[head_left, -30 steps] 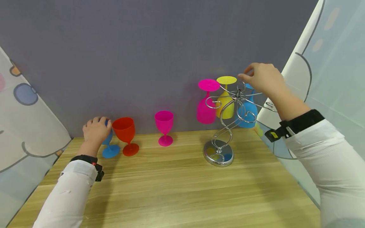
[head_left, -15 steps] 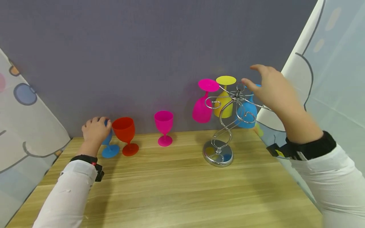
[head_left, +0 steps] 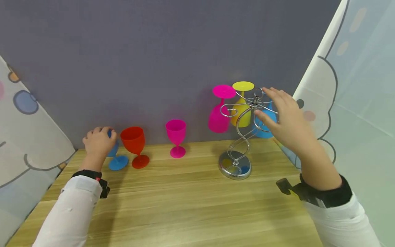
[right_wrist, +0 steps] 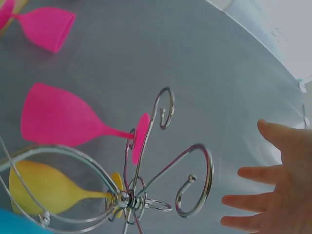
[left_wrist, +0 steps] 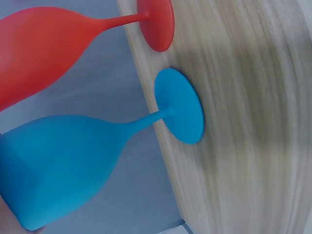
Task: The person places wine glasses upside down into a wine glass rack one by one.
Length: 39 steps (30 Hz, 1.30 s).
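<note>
Chrome goblet rack (head_left: 243, 137) stood on the worktop (head_left: 172, 206), right of centre in the head view, with a hanging pink goblet (head_left: 218, 119), a yellow goblet (head_left: 246, 120) and a hanging blue goblet (head_left: 266, 134) upside down in its wires; a standing pink goblet (head_left: 176, 132) was upright near the middle, with a red goblet (head_left: 133, 140) left of it. At the frame's left, our left grip (head_left: 98, 142) was grasping the bowl of a standing blue goblet (head_left: 118, 163) from above, its foot on the worktop; our right grip (head_left: 285, 123) was released beside the rack at the right, fingers extended, holding nothing. We judged that good work here meant keeping those fingers clear of the wire curls, lest the hung goblets be jostled; a light hold seemed enough for the bowl, and the slender rack seemed to want gentle handling.
</note>
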### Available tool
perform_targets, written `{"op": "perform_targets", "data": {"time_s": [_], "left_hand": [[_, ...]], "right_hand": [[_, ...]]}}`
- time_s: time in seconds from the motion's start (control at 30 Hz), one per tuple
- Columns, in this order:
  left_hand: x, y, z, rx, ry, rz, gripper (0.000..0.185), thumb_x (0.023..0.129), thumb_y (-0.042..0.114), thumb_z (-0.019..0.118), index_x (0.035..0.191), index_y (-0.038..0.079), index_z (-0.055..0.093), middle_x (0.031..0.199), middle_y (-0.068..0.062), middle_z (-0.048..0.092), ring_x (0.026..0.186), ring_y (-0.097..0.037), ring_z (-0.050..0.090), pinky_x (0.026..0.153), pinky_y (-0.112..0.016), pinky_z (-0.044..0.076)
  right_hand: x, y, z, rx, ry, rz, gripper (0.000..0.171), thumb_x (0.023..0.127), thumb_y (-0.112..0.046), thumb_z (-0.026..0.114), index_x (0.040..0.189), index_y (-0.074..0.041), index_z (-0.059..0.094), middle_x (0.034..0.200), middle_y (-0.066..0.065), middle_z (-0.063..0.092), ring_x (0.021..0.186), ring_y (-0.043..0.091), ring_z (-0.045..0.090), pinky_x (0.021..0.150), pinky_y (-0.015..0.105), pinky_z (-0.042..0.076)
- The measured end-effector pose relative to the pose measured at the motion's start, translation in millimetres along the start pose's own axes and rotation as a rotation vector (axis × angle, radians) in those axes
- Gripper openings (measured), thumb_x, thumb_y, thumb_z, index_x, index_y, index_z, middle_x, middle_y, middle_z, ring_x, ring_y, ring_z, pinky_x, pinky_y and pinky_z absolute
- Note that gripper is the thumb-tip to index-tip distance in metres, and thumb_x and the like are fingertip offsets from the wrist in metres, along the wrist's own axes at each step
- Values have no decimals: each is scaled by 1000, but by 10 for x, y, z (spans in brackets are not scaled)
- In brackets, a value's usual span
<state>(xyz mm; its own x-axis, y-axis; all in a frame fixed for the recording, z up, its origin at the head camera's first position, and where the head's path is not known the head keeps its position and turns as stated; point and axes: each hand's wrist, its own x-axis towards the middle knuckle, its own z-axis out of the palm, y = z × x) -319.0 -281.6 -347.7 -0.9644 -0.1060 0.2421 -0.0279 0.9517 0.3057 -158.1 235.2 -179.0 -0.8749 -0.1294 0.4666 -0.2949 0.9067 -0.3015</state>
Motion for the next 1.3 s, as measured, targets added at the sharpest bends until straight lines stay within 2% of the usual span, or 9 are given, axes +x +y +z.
{"op": "perform_targets", "data": {"time_s": [0.2, 0.43, 0.53, 0.67, 0.77, 0.83, 0.93, 1.1, 1.3], "left_hand": [[-98, -11, -133, -72, 101, -13, 55, 102, 39, 27, 132, -1, 49, 139, -35, 37, 122, -62, 30, 92, -75, 25], [-138, -10, -290, -34, 146, 17, 53, 102, 39, 29, 132, 2, 51, 141, -32, 38, 122, -61, 31, 94, -75, 26], [-206, -28, -330, -57, 206, 29, 47, 101, 35, 32, 128, 3, 54, 139, -31, 41, 123, -61, 31, 96, -78, 22], [-330, -17, -385, -127, 388, 51, 39, 100, 28, 38, 117, 2, 61, 132, -28, 50, 121, -58, 38, 97, -77, 24], [-429, 14, -432, -177, 549, 94, 33, 98, 23, 44, 109, 0, 65, 123, -27, 58, 114, -54, 47, 94, -70, 33], [-502, 30, -464, -210, 609, 114, 31, 97, 21, 46, 106, -1, 67, 120, -27, 60, 111, -52, 49, 94, -66, 35], [-625, 39, -512, -269, 632, 107, 31, 97, 19, 46, 107, -2, 66, 121, -26, 59, 112, -50, 49, 100, -59, 35], [-816, 61, -563, -381, 646, 75, 33, 98, 19, 45, 111, -2, 66, 128, -24, 58, 122, -46, 46, 111, -53, 28], [-981, 164, -582, -489, 734, 141, 29, 94, 17, 51, 106, -2, 69, 124, -23, 61, 121, -45, 49, 110, -52, 32]], "right_hand": [[-157, -22, 148, 88, 22, -50, 71, 97, -43, 54, 154, -15, 23, 160, 17, 20, 149, 39, 10, 111, 70, 12], [-320, -143, 387, 68, 32, -103, 77, 93, -42, 62, 154, -14, 24, 160, 19, 16, 149, 40, 4, 108, 74, 14], [-408, -215, 516, 51, 9, -111, 80, 91, -40, 65, 155, -17, 23, 162, 15, 13, 150, 38, 1, 105, 75, 19], [-508, -295, 679, 56, 17, -122, 81, 89, -33, 69, 154, -17, 24, 162, 13, 13, 150, 36, 0, 107, 72, 21], [-584, -344, 765, 88, 60, -141, 78, 89, -31, 69, 153, -15, 27, 162, 13, 15, 150, 36, 1, 108, 71, 23], [-636, -371, 821, 112, 81, -158, 77, 90, -34, 68, 153, -16, 28, 161, 11, 18, 150, 35, 3, 107, 71, 25], [-700, -394, 944, 131, 59, -171, 76, 91, -39, 64, 153, -17, 26, 162, 10, 18, 150, 36, 5, 105, 72, 26], [-772, -364, 1216, 186, -37, -105, 81, 91, -34, 66, 155, -18, 19, 162, 12, 13, 149, 40, 4, 105, 73, 23], [-873, -304, 1502, 242, -107, -6, 81, 93, -37, 62, 156, -14, 15, 161, 18, 10, 147, 45, 4, 101, 75, 23]]}}
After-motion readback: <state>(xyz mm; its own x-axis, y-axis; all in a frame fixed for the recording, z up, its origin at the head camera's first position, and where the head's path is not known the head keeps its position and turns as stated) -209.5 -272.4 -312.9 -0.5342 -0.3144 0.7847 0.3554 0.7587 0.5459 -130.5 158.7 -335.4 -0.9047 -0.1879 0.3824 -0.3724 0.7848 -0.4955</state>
